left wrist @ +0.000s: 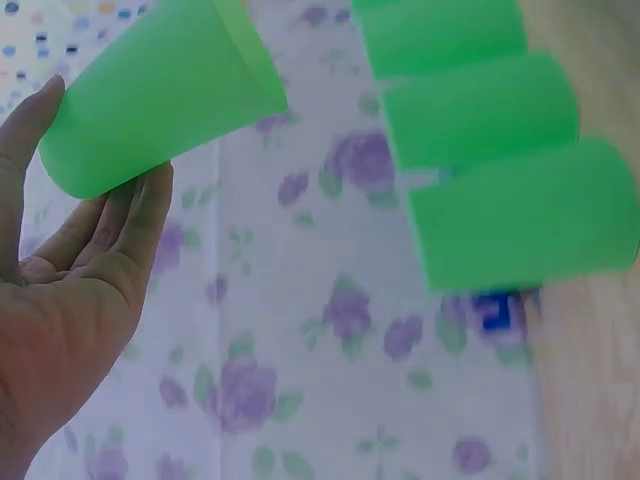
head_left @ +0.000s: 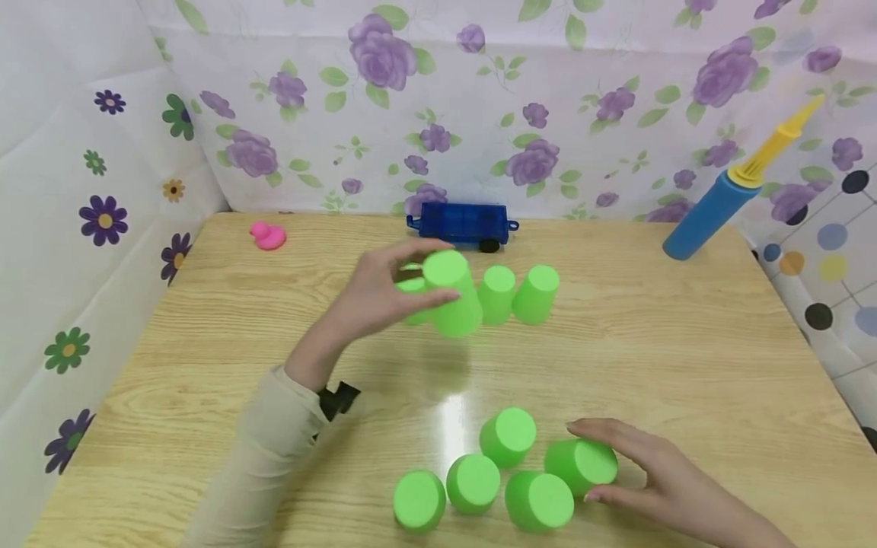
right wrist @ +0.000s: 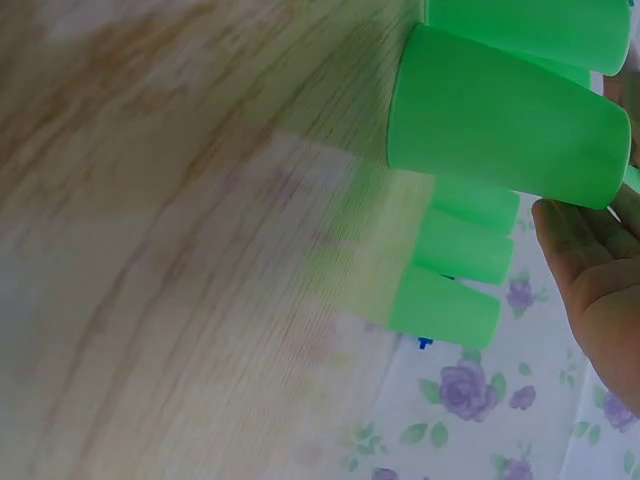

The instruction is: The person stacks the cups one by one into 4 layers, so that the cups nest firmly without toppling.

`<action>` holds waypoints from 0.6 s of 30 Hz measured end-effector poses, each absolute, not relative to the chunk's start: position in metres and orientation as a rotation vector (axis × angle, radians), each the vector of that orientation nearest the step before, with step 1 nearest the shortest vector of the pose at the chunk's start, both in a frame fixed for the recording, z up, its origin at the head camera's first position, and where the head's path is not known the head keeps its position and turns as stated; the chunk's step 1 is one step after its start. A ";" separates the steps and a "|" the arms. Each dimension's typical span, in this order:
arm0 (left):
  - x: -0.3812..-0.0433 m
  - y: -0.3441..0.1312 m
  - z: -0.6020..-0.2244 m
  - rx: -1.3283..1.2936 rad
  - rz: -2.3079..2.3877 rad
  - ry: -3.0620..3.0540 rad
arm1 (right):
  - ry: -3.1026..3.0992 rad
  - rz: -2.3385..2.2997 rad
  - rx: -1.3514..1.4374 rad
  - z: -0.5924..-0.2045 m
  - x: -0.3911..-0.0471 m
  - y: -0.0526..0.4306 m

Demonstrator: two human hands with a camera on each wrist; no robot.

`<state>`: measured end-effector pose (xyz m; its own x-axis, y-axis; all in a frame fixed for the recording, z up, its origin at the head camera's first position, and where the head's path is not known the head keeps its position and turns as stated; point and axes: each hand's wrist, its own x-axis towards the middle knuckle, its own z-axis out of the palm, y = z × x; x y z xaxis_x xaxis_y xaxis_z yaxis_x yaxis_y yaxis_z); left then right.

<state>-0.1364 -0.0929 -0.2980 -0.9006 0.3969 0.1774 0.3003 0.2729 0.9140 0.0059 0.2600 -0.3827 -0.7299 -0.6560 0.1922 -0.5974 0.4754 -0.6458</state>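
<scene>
My left hand (head_left: 384, 285) grips an upside-down green cup (head_left: 454, 297) by its closed end, thumb on one side and fingers on the other. This cup is held above the table, its open rim showing in the left wrist view. Behind it stand three more inverted cups in a row, the middle one (head_left: 496, 295) beside the right one (head_left: 537, 295); my left hand partly covers the leftmost. At the front right, my right hand (head_left: 668, 479) holds another inverted cup (head_left: 582, 466) between thumb and fingers, close by a neighbouring cup (head_left: 539, 501).
Other inverted green cups, such as the front-left cup (head_left: 419, 500), stand near the table's front. Along the back are a pink toy duck (head_left: 268, 235), a blue toy trailer (head_left: 463, 224) and a blue-and-yellow hand pump (head_left: 719, 202). Flowered cloth (head_left: 294, 144) hangs behind the table (head_left: 685, 342).
</scene>
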 end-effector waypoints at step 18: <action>-0.202 -0.125 -0.304 0.525 1.702 2.395 | 2.721 -1.155 -0.996 -0.392 0.009 0.262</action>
<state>-0.2020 -0.1254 -0.3038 -0.9263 0.3693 0.0742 0.1915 0.2921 0.9370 0.0094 0.2622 -0.3922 -0.7959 -0.5653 0.2165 -0.5485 0.5220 -0.6532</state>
